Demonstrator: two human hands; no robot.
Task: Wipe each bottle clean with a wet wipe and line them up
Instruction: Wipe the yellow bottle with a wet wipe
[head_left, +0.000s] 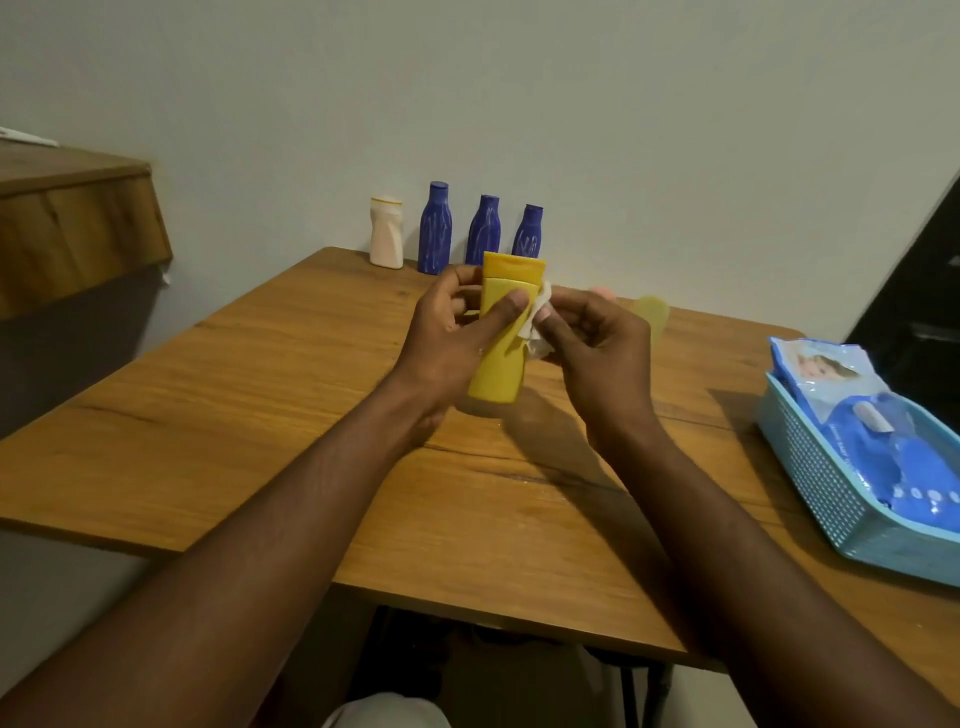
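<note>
The left hand (447, 338) is gripping the yellow bottle (498, 369) over the middle of the table (260, 415), thumb and fingers curling round it, while the right hand (597, 343) is pinching the wet wipe (535, 319) against its upper side. Wetness is probably making the bottle slippery, so it is risking sliding free and toppling the 3 blue bottles (483, 228) and 1 white bottle (386, 234) standing in a row just behind. The blue basket (810, 467) at the right is holding wipe packs (883, 431).

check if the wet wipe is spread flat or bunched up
Bunched up: the wet wipe is a crumpled wad pinched by the right hand against the yellow bottle the left hand grips.
</note>
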